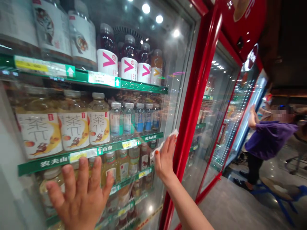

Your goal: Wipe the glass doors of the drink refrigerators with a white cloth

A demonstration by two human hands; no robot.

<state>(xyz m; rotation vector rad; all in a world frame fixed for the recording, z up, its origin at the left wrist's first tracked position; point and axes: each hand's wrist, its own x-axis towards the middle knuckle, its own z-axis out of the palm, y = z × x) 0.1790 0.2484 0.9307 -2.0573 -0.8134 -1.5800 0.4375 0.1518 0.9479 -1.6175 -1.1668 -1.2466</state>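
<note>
My left hand [80, 193] lies flat with fingers spread against the glass door [168, 95] of a drinks fridge, low at the left. My right hand [165, 158] presses a white cloth [163, 145] against the same glass, near the red door frame [194, 105]. Its fingers are stretched over the cloth. Behind the glass stand rows of bottles: yellow tea bottles [72, 123], small water bottles [130, 119] and dark bottles with pink marks [129, 60].
Green shelf rails [100, 150] carry price tags. More glass-door fridges [227, 105] run off to the right. A person in a purple top [268, 140] leans at one of them, further along the grey floor [240, 207].
</note>
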